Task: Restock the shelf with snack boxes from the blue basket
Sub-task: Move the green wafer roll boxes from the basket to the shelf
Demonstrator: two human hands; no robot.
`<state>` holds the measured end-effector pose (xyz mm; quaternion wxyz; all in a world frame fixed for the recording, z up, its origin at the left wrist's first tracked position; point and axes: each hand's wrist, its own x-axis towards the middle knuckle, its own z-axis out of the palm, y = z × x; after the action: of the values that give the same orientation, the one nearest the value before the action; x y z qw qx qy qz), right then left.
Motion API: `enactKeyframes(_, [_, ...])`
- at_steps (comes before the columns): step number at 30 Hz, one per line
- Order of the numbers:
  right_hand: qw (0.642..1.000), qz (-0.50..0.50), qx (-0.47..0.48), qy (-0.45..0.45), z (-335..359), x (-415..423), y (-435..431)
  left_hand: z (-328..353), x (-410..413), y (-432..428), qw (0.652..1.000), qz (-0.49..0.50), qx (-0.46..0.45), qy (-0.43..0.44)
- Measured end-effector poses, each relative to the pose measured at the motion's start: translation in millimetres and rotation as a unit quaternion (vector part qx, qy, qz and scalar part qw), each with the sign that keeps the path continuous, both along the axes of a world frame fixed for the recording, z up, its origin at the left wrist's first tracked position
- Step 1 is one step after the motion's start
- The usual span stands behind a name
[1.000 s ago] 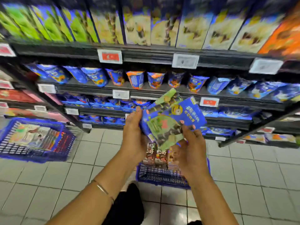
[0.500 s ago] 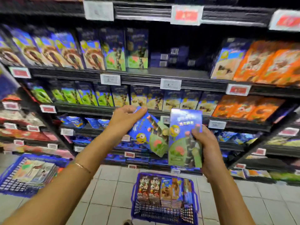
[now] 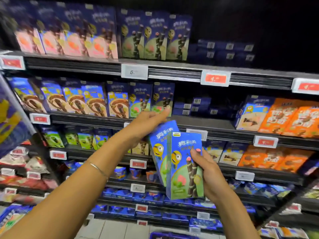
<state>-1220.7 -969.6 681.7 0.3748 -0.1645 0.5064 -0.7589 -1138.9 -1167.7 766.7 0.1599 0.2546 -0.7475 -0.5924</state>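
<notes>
Holding an upright blue-and-green snack box (image 3: 185, 167) in the right hand (image 3: 208, 171), fingers wrapping its right edge. Gripping a second, tilted snack box (image 3: 159, 144) by its top with the left hand (image 3: 146, 120), partly tucking behind the first; index finger pointing toward matching green boxes (image 3: 151, 99) standing on the shelf (image 3: 198, 122) just above. Showing only the rim of the blue basket (image 3: 170, 235) at the bottom edge, contents probably boxes, too dim to tell.

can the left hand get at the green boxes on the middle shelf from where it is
Probably yes: the left hand already reaches up with its fingertips at the rightmost green box on that shelf, and nothing lies between them. It may also be steadying the rear held box.
</notes>
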Motion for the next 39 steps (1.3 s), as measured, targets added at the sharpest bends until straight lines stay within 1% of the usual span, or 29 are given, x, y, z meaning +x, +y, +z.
enactKeyframes(1, [1.000,-0.020,-0.013,-0.001,5.1,-1.3,-7.0,5.2,1.2,-6.8,0.999,-0.006,0.043,0.022])
enactKeyframes(3, [0.998,-0.041,-0.055,-0.008,18.8,-6.1,-19.1,9.4,6.7,-17.3,0.987,-0.053,0.126,0.087])
enactKeyframes(4, [0.996,-0.041,-0.075,-0.007,26.3,-7.4,-24.0,7.3,8.9,-19.1,0.980,-0.078,0.143,0.113])
enactKeyframes(6, [0.993,-0.033,-0.109,0.015,43.6,-9.5,-34.2,4.0,8.1,-18.2,0.975,-0.098,0.130,0.148])
enactKeyframes(8, [0.990,-0.033,-0.117,0.066,61.8,-14.1,-42.8,6.1,3.4,-15.2,0.972,-0.074,0.111,0.193])
enactKeyframes(10, [0.985,-0.031,-0.098,0.135,83.4,-19.0,-48.9,18.4,-1.7,-15.2,0.965,-0.024,0.111,0.237])
enactKeyframes(12, [0.977,-0.027,-0.068,0.201,107.2,-26.8,-51.6,36.4,-5.3,-19.0,0.959,0.012,0.089,0.268])
enactKeyframes(14, [0.959,-0.034,-0.032,0.281,129.3,-38.5,-52.7,55.1,-7.0,-24.1,0.959,0.035,0.059,0.276])
enactKeyframes(16, [0.943,-0.027,-0.019,0.332,151.3,-52.1,-52.9,74.0,-8.7,-29.4,0.957,0.061,0.032,0.281])
enactKeyframes(17, [0.939,-0.019,-0.021,0.343,163.0,-59.4,-53.8,83.6,-9.6,-32.6,0.954,0.071,0.027,0.289])
enactKeyframes(19, [0.944,-0.024,-0.035,0.328,186.7,-74.3,-57.4,103.5,-10.2,-38.3,0.948,0.087,0.022,0.305])
enactKeyframes(20, [0.945,-0.041,-0.043,0.323,198.9,-83.4,-60.5,113.4,-10.8,-41.5,0.946,0.098,0.010,0.309])
enactKeyframes(22, [0.933,-0.091,-0.041,0.346,223.0,-104.7,-70.5,130.8,-14.4,-50.9,0.944,0.116,-0.019,0.307])
enactKeyframes(24, [0.919,-0.135,-0.032,0.368,242.5,-125.6,-85.6,146.0,-23.3,-63.5,0.945,0.132,-0.029,0.299])
enactKeyframes(26, [0.913,-0.172,-0.032,0.368,255.1,-144.8,-106.4,159.4,-36.6,-81.5,0.942,0.147,-0.036,0.299])
enactKeyframes(28, [0.906,-0.208,-0.028,0.368,263.0,-162.2,-132.2,170.0,-52.9,-104.4,0.940,0.164,-0.041,0.297])
enactKeyframes(31, [0.888,-0.230,0.009,0.398,267.9,-182.9,-171.4,175.4,-78.1,-136.0,0.940,0.178,-0.029,0.290])
enactKeyframes(33, [0.878,-0.240,0.041,0.412,265.3,-195.9,-193.5,173.6,-92.2,-152.2,0.940,0.184,-0.076,0.277])
enactKeyframes(36, [0.847,-0.275,0.109,0.441,255.3,-212.8,-212.0,167.5,-105.6,-172.7,0.937,0.193,-0.117,0.268])
enactKeyframes(39, [0.839,-0.277,0.141,0.447,247.1,-225.7,-215.4,159.1,-112.2,-185.7,0.934,0.186,-0.154,0.261])
